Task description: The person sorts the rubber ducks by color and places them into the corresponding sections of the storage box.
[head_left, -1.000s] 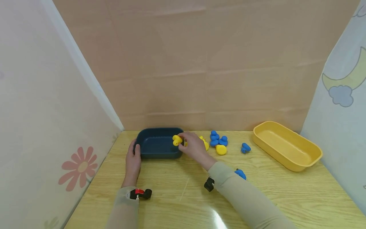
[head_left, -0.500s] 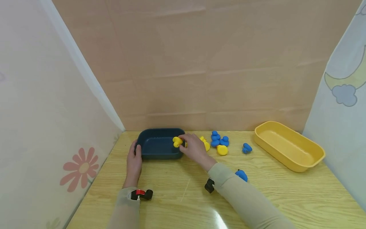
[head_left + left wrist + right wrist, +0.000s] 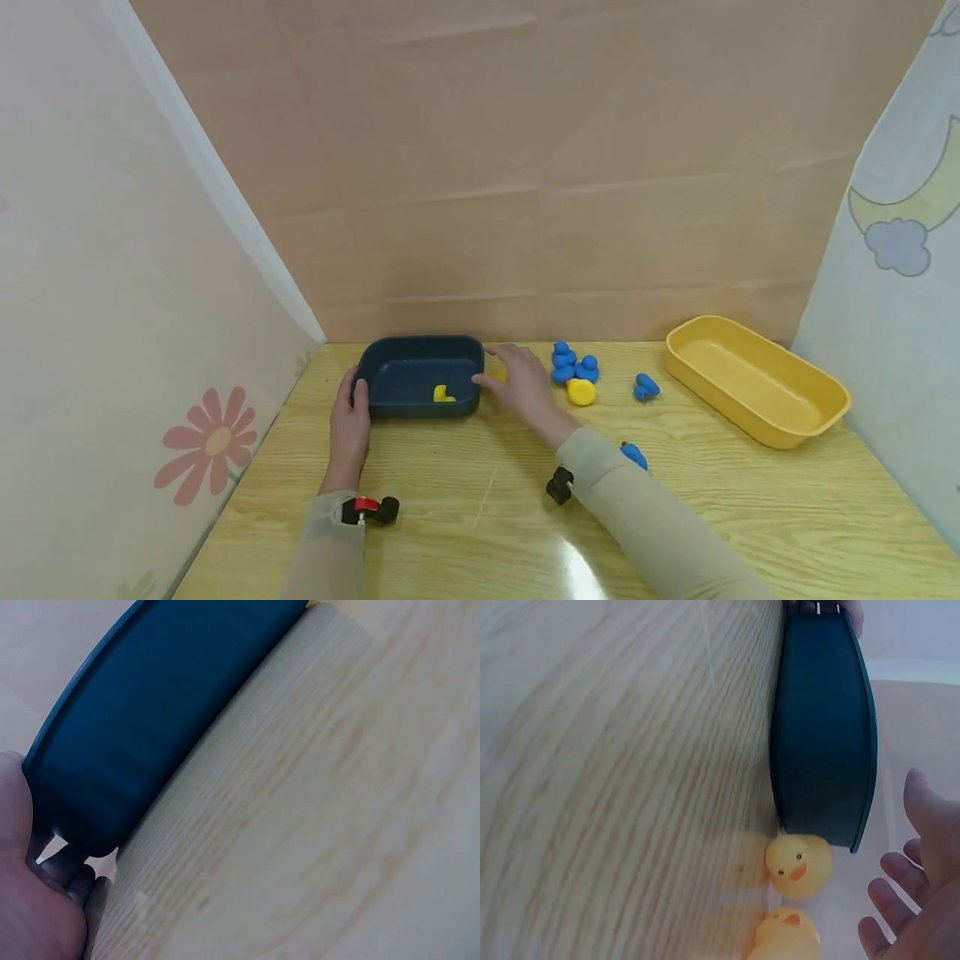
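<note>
My left hand holds the left end of a dark blue tray, the thumb at its rim and the fingers round the end, as the left wrist view shows. Inside the tray, toward its front right, lies a yellow rubber duck. Over the tray's right end my right hand is spread, thumb and fingers apart with nothing between them. Below that hand, in the right wrist view, one yellow duck sits against the tray's end and another yellow duck stands beside it; the hand mostly hides them in the head view.
Right of the hand, several blue ducks cluster with a yellow duck. Farther right lies a single blue duck; another blue object is partly behind the right sleeve. A yellow tray stands at the back right.
The right hand has let go of the yellow duck, which now lies in the dark blue tray. That hand has drawn slightly right and its fingers have spread. The left hand stays put.
</note>
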### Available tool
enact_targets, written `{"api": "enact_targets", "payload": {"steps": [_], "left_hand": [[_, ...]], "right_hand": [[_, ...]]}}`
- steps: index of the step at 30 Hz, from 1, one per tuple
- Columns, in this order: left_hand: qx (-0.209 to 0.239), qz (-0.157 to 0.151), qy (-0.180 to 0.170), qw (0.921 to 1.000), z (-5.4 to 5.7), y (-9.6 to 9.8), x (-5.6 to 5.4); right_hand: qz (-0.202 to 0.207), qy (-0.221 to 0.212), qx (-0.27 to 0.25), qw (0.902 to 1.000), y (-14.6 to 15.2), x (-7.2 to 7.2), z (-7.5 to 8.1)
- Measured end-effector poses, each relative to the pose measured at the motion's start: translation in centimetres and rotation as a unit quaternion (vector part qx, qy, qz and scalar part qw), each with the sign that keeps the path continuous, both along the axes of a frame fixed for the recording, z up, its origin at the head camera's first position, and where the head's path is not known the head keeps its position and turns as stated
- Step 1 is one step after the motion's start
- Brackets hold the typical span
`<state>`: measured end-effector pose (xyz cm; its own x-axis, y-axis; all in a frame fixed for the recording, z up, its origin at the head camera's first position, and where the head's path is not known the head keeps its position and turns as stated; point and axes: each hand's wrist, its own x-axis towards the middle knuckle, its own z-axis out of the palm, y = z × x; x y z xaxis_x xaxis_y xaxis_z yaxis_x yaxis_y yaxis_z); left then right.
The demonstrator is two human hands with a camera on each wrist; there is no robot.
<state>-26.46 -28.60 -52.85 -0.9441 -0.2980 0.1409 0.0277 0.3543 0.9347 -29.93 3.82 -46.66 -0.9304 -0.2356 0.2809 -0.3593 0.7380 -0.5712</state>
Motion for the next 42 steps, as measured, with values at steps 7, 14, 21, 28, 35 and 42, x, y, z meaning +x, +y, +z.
{"api": "enact_targets", "payload": {"steps": [7, 14, 21, 28, 35, 42], "left_hand": [[-0.003, 0.005, 0.000, 1.0000, 0.3, 0.2, 0.2], [-0.005, 0.003, 0.005, 1.0000, 0.1, 0.2, 0.0], [-0.012, 0.002, 0.000, 0.9999, 0.0, 0.0, 0.0], [-0.008, 0.003, 0.001, 1.0000, 0.0, 0.1, 0.0], [-0.009, 0.005, -0.004, 0.9999, 0.0, 0.2, 0.1], [-0.008, 0.004, -0.006, 0.9999, 0.0, 0.2, 0.1]], "right_hand": [[-0.013, 0.007, -0.003, 0.9999, 1.9, -0.3, -0.4], [0.002, -0.002, 0.008, 1.0000, 3.6, -0.8, -1.2], [0.036, -0.004, 0.032, 0.9988, 4.2, -1.0, -1.8], [0.067, -0.008, 0.046, 0.9967, 4.6, -1.1, -2.0], [0.085, 0.001, 0.054, 0.9949, 4.7, -1.5, -2.2], [0.088, -0.013, 0.078, 0.9930, 4.7, -1.8, -2.0]]}}
